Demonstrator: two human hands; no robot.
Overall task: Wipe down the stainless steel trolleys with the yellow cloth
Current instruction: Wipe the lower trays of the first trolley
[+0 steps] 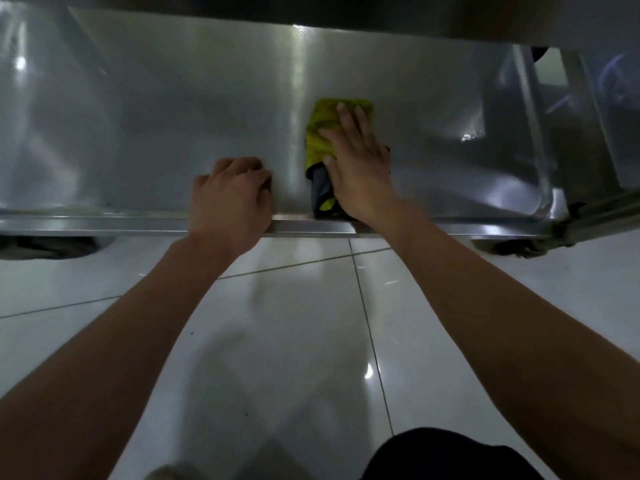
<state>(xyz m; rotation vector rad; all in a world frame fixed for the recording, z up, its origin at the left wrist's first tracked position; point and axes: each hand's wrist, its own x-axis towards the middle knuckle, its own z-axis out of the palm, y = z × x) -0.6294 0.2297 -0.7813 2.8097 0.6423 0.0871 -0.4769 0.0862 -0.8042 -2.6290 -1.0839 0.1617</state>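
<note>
The lower shelf of a stainless steel trolley (138, 126) fills the upper half of the view. A yellow cloth (320, 133) with a dark grey underside lies flat on the shelf, right of centre. My right hand (356, 157) presses down on the cloth with straight, spread fingers. My left hand (232, 195) rests on the shelf's front rim with its fingers curled under, holding nothing that shows. Part of the cloth is hidden under my right palm.
The trolley's upper shelf (381, 15) hangs dark over the top of the view. A steel leg and frame (554, 188) stand at the right, castors (516, 249) below the rim. White floor tiles (294, 341) spread in front. A dark-clothed knee (446, 455) is at the bottom.
</note>
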